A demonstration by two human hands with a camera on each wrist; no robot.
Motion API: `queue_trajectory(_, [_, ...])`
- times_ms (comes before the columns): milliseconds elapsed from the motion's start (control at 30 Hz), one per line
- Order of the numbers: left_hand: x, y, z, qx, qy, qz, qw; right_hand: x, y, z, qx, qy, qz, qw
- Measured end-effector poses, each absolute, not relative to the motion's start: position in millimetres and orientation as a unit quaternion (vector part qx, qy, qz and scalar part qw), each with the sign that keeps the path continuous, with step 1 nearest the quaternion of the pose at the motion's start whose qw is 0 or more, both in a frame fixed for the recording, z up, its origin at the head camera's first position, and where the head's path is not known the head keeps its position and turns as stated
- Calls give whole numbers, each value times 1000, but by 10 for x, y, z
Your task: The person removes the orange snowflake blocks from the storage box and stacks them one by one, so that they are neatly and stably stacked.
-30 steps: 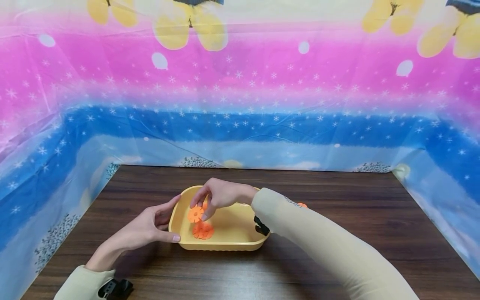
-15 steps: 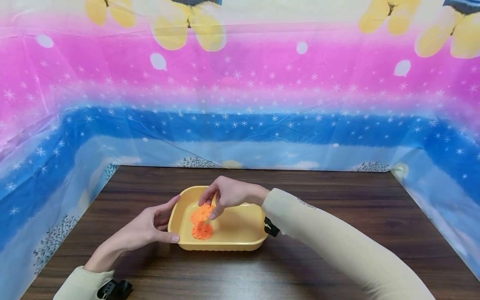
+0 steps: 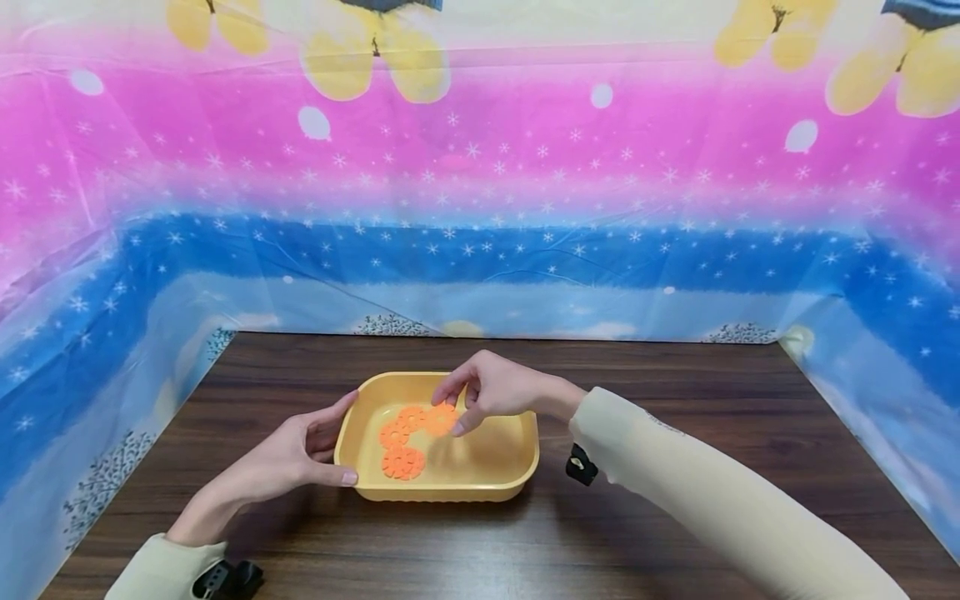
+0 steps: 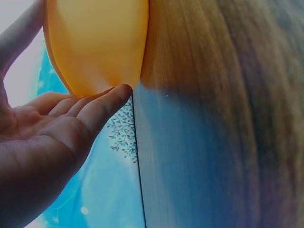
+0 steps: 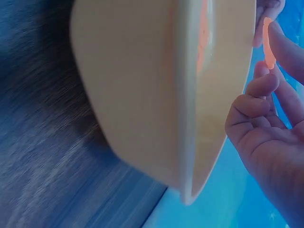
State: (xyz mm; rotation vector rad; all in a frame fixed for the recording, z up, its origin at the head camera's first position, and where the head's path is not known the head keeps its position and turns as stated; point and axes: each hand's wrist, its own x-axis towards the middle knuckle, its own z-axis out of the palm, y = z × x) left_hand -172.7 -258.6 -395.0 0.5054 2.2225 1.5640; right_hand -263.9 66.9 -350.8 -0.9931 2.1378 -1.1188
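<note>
A yellow plastic tray (image 3: 480, 477) stands on the table with orange flower-shaped notched discs (image 3: 403, 462) lying in its left half. My left hand (image 3: 296, 450) holds the tray's left end, thumb at the near corner and fingers at the far side. In the left wrist view, its fingers lie along the tray's wall (image 4: 99, 47). Above the tray, my right hand (image 3: 495, 387) pinches an orange notched disc (image 3: 441, 419) between thumb and forefinger. That disc (image 5: 269, 42) appears edge-on in the right wrist view, above the rim, with the other fingers curled below it.
The dark wood table (image 3: 465, 550) is enclosed at the back and sides by a printed cloth (image 3: 480, 250) in pink and blue. Black wrist straps (image 3: 581, 465) show at both sleeves. The right forearm crosses over the table's right side.
My right hand has moved to the right over the tray with the pinched disc, uncovering more discs in the left half. My left hand keeps its hold on the tray's end.
</note>
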Motion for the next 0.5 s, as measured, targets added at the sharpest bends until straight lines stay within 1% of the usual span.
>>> queue_trajectory(333, [-1733, -2578, -3963, 176, 788, 559, 190, -2603, 1029, -3500, -344, 801, -427, 242])
queue_trajectory(500, [-1728, -2584, -3956, 175, 787, 561, 189, -2610, 1179, -3507, -348, 809, -417, 224])
